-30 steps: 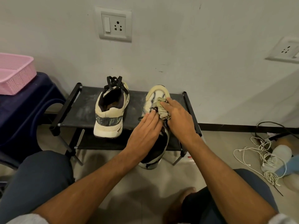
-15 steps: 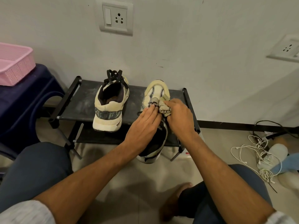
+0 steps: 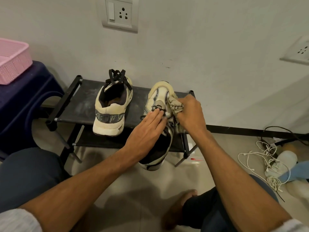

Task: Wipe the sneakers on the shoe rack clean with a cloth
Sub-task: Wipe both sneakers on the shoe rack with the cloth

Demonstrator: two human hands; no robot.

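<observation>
Head view: the shoe rack (image 3: 75, 111), a low black frame with a dusty dark shelf, stands against the wall at centre frame. Two cream sneakers with black laces are on its top shelf. The second sneaker (image 3: 111, 113) sits left of centre, heel toward the camera, and no hand touches it. The held sneaker (image 3: 158, 92) lies right of centre with its toe toward the wall and its heel projecting past the front rail of the rack toward the lower frame. The left hand (image 3: 147, 131) lies flat on the laced midsection of this sneaker, its fingers straight and together, with the fingertips (image 3: 158, 113) on the laces. The right hand (image 3: 190, 114) is just right of the sneaker, its fingers curled around the cloth (image 3: 174, 104), a crumpled pale rag with dark markings. The cloth protrudes from the left side of this grip and is pressed against the right flank of the sneaker's forefoot, just right of the left fingertips. A pink basket (image 3: 11, 61) rests on a dark blue stool (image 3: 25, 91) at the left edge. A wall socket (image 3: 120, 14) is mounted at top centre. White cables (image 3: 267, 158) lie tangled on the floor at lower right.
</observation>
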